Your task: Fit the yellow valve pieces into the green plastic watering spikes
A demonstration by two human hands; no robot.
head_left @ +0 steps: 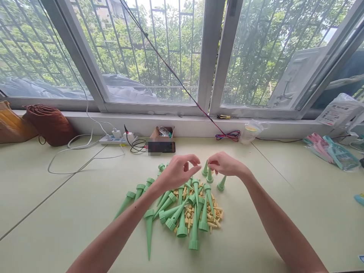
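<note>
Right hand [224, 165] at upright green spikes [209, 178], fingertips by tips; whether gripping, cannot tell. Left hand [176, 172] beside them, thumb and forefinger curved, seemingly empty. Close-set tips call for light touch. Nearer body: heaped green spikes [182, 229], yellow pegs [217, 213] on surface [241, 231].

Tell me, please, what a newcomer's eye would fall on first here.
Probably the heap of green cones and small yellow pieces in the middle of the table. The left hand is over its far edge, the right hand beside upright cones. Behind, bright windows show foliage.
</note>
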